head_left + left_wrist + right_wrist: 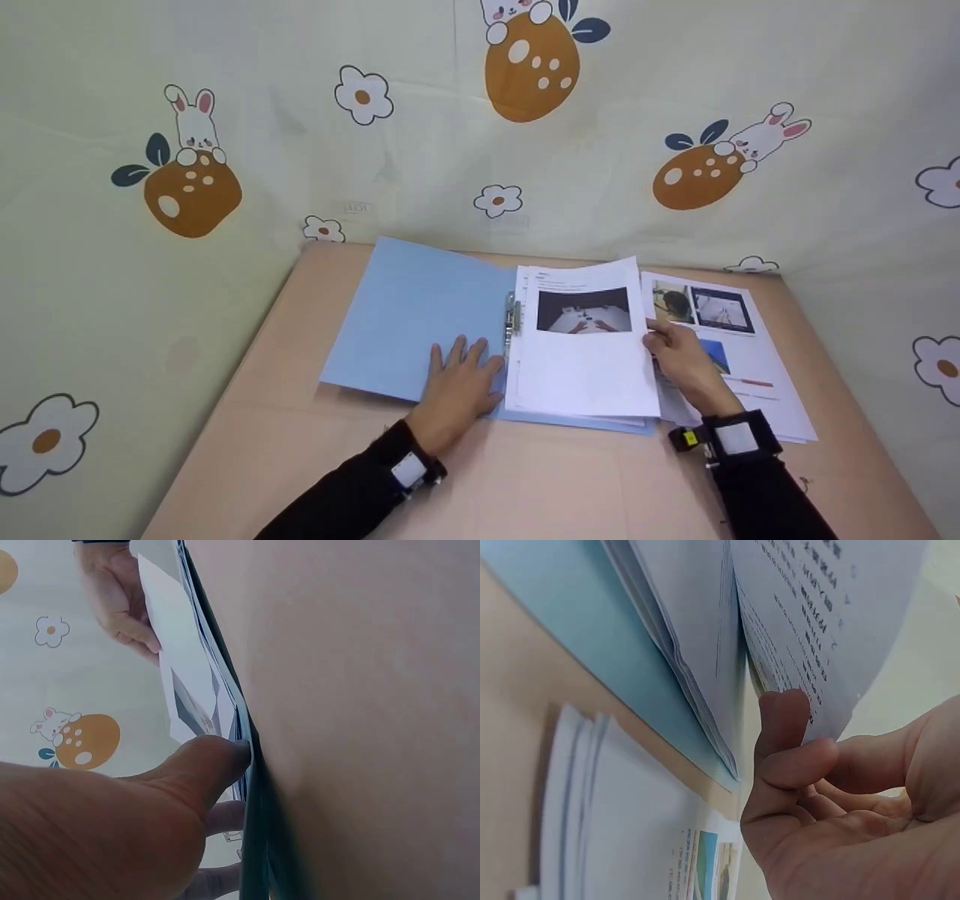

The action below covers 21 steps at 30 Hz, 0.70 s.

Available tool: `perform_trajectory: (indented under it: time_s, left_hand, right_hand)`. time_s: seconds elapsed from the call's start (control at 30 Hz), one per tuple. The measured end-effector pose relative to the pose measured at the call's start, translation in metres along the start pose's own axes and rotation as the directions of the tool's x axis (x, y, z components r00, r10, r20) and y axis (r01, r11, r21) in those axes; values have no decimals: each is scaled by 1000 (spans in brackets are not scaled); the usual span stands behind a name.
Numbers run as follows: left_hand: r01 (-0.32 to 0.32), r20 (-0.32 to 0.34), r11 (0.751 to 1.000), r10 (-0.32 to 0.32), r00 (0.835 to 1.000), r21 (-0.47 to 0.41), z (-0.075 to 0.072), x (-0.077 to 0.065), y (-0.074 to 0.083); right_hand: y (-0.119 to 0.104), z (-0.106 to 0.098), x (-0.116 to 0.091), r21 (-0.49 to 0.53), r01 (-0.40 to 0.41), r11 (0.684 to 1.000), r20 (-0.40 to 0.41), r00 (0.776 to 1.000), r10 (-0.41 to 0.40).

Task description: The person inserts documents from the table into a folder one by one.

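A blue folder (427, 315) lies spread on the table, with a metal clip (513, 319) along its spine. Several printed sheets sit on its right side. My right hand (684, 358) pinches the right edge of the top sheet (585, 375), which bears a dark photo; in the right wrist view that sheet (817, 622) rises off the papers beneath, its printed underside showing. My left hand (461, 386) rests spread on the folder beside the spine, fingers straight. Seen from the left wrist, the thumb (214, 765) lies at the folder's near edge.
To the right of the folder lies a stack of printed pages (765, 405) with colour pictures, partly behind my right hand. The pinkish table (555, 480) meets a curtain (420, 165) printed with rabbits and flowers at the back and sides.
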<state>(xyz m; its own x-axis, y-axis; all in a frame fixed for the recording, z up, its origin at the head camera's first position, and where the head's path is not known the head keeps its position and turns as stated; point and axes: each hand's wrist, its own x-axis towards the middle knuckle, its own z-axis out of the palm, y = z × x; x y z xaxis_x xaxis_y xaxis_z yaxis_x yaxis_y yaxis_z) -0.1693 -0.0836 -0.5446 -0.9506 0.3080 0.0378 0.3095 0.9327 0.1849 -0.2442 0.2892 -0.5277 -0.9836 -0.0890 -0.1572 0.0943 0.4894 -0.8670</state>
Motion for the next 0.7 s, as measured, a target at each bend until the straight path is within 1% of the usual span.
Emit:
perform_trajectory:
  time_s: [0.27, 0.5, 0.7]
  left_hand:
    - [14, -8, 1000, -14, 1000, 23, 0, 1, 2]
    - [15, -3, 1000, -15, 1000, 9, -1, 2, 1]
    - [11, 0, 1000, -11, 1000, 5, -1, 0, 1]
  right_hand:
    - [1, 10, 1, 77, 11, 997, 7, 1000, -11]
    - [2, 17, 2, 67, 40, 997, -23, 999, -39]
    - [-2, 21, 0, 41, 37, 998, -40, 999, -35]
